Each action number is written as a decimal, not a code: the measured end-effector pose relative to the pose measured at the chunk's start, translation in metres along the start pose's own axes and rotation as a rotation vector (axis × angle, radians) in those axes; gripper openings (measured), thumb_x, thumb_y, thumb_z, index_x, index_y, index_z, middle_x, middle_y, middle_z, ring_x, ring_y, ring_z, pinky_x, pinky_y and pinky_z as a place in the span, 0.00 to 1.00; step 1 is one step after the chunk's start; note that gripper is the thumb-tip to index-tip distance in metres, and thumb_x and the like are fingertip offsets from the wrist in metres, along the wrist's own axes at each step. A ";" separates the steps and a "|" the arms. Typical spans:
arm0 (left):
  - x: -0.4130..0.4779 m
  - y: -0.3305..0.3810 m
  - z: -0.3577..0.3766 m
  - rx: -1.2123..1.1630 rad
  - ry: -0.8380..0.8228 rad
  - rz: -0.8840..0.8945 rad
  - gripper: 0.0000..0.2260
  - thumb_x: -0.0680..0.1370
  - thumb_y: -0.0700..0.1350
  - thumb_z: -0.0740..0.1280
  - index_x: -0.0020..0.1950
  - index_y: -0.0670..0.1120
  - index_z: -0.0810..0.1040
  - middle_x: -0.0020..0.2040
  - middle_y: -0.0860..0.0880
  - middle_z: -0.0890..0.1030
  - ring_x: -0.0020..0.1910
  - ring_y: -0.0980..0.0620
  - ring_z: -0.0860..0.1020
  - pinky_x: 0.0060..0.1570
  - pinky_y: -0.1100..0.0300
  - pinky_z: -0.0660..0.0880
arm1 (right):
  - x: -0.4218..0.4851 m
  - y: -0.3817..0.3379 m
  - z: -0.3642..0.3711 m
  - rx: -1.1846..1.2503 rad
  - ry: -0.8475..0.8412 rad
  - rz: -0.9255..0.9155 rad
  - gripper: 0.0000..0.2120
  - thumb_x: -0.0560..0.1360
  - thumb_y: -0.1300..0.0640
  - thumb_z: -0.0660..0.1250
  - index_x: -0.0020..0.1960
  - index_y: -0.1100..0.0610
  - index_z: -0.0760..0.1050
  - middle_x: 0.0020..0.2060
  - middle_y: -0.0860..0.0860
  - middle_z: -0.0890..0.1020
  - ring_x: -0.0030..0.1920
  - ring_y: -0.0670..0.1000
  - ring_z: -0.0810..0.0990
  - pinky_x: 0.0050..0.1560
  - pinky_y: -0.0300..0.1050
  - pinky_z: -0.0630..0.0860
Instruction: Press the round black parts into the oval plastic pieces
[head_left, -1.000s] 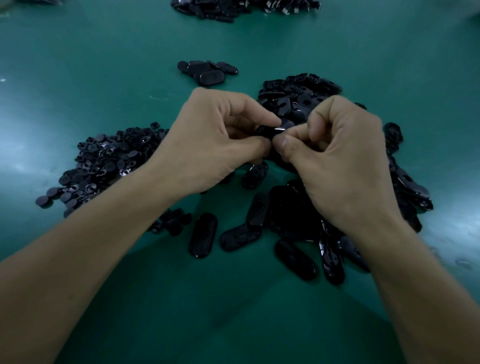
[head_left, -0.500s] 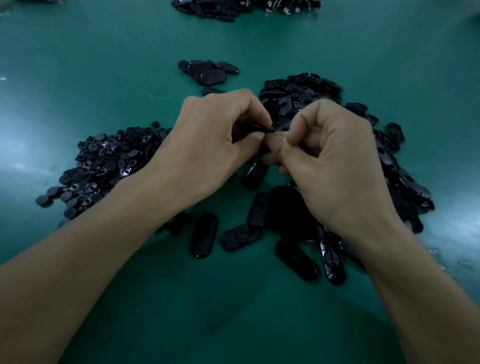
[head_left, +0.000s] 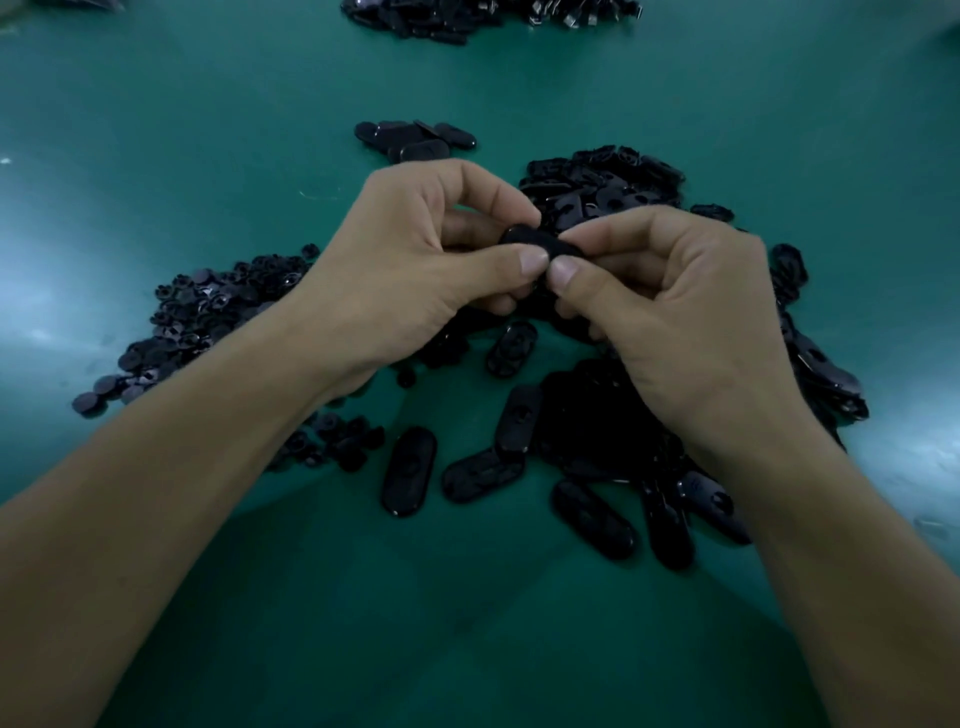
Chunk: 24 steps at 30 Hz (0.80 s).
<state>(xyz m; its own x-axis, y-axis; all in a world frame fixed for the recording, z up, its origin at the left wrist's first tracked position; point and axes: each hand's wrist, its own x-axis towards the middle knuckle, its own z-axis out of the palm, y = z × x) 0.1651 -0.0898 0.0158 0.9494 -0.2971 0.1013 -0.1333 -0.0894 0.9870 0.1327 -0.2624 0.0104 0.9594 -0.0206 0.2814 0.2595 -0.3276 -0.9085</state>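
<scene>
Left hand (head_left: 415, 270) and right hand (head_left: 675, 312) both pinch one oval piece (head_left: 540, 243) above the counter (head_left: 208, 156), thumbs meeting to seat a round part (hidden), supply piles alongside.

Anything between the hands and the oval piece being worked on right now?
Nothing visible. The left hand and right hand both pinch the oval piece directly, held up above the table, with the thumbs side by side on its near edge. Its underside is hidden by the fingers.
</scene>
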 end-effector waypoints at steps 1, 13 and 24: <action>0.000 0.000 0.000 -0.001 0.003 0.000 0.07 0.74 0.35 0.73 0.49 0.44 0.79 0.37 0.47 0.84 0.36 0.52 0.81 0.40 0.62 0.82 | 0.000 0.000 0.000 0.007 0.000 0.002 0.07 0.74 0.58 0.75 0.44 0.47 0.80 0.36 0.44 0.86 0.37 0.43 0.84 0.36 0.31 0.76; -0.002 0.002 0.001 -0.007 0.013 -0.014 0.08 0.69 0.37 0.76 0.47 0.43 0.83 0.37 0.46 0.85 0.36 0.54 0.83 0.38 0.63 0.81 | -0.002 -0.001 -0.003 -0.102 0.016 -0.017 0.06 0.71 0.55 0.75 0.39 0.46 0.79 0.33 0.44 0.85 0.34 0.46 0.85 0.37 0.48 0.84; -0.003 -0.001 0.004 0.041 0.011 0.003 0.07 0.71 0.37 0.76 0.46 0.44 0.83 0.40 0.42 0.86 0.34 0.52 0.84 0.38 0.63 0.81 | -0.002 -0.002 -0.005 -0.062 0.018 0.009 0.08 0.70 0.59 0.77 0.38 0.49 0.80 0.31 0.46 0.84 0.29 0.45 0.83 0.31 0.35 0.76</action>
<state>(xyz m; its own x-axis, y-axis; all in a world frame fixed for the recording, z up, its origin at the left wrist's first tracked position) 0.1610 -0.0920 0.0142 0.9521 -0.2868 0.1064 -0.1480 -0.1275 0.9807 0.1294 -0.2665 0.0132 0.9592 -0.0403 0.2797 0.2433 -0.3852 -0.8902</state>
